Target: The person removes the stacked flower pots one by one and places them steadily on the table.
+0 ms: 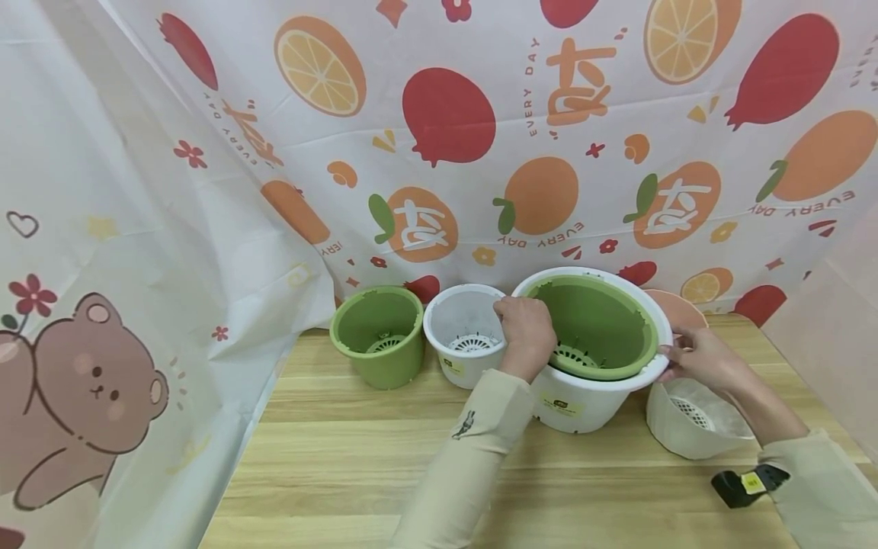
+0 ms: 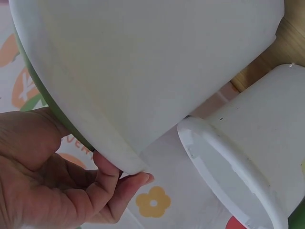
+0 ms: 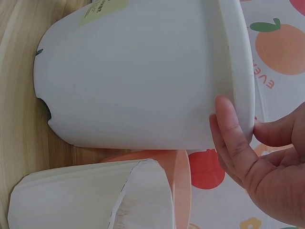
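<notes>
A large white flowerpot stands in the middle right of the head view, with a green flowerpot nested inside it. My left hand grips the rims on the left side. In the left wrist view its fingers curl under the white rim, beside the green edge. On the right side, my right hand pinches the white rim. The right wrist view has its thumb on top of the rim and its fingers against the outer wall below. Slotted drainage holes show at the green pot's bottom.
Left of the big pot stand a smaller white pot and a smaller green pot. At right are a cream-white pot with a perforated bottom and an orange pot behind. A fruit-print cloth hangs behind the wooden table.
</notes>
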A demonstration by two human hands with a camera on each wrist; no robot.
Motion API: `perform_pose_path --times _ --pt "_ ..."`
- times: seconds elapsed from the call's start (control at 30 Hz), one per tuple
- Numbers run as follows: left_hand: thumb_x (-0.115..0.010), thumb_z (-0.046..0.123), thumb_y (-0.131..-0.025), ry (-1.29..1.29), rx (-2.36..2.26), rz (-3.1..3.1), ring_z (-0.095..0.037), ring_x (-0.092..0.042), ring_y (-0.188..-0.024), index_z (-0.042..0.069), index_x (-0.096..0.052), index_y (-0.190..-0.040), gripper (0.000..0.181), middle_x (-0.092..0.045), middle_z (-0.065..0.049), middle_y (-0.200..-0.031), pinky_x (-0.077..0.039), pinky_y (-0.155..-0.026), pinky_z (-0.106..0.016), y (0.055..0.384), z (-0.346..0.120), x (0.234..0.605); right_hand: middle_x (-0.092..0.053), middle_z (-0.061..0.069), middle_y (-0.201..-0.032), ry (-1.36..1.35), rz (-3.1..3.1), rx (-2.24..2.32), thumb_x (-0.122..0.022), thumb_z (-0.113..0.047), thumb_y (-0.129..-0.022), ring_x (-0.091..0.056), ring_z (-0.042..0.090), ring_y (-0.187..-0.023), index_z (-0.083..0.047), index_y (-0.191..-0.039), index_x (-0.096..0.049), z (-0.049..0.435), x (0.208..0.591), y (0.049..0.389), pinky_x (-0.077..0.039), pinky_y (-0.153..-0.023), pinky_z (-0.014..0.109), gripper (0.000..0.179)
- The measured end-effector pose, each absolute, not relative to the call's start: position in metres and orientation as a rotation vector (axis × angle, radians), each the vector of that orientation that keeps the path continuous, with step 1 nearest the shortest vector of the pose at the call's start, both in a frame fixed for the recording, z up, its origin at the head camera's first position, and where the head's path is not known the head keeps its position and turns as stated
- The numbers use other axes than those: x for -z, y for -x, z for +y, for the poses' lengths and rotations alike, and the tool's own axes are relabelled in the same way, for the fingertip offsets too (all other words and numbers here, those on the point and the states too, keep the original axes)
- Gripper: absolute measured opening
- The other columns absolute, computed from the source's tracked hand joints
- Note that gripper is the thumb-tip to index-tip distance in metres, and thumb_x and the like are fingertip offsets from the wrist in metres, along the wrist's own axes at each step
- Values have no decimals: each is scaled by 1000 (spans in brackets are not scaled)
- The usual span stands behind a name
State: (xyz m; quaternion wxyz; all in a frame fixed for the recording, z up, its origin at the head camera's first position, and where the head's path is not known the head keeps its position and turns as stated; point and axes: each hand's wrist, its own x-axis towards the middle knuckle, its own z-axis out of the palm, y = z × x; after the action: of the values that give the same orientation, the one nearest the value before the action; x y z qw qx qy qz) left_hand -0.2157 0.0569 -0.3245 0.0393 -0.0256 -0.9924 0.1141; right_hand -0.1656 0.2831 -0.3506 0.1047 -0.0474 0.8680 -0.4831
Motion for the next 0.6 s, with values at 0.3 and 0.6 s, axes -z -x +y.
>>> perform_pose_path --times 0.3,0.6 --pt "-60 29 -84 91 -266 -3055 -14 -52 -74 19 -68 -89 14 -61 1 -83 -32 -53 -25 214 51 321 -49 24 -95 157 2543 1457 -43 2 -93 -61 14 -70 21 -124 -30 284 351 164 -55 -64 29 39" --pt "-63 27 -81 126 -154 -3060 -14 -55 -76 18 -68 -86 12 -62 -1 -83 -35 -57 -25 215 46 321 -48 24 -94 154 2541 1458 -42 2 -93 -61 15 -70 23 -125 -28 283 351 164 -55 -65 29 40"
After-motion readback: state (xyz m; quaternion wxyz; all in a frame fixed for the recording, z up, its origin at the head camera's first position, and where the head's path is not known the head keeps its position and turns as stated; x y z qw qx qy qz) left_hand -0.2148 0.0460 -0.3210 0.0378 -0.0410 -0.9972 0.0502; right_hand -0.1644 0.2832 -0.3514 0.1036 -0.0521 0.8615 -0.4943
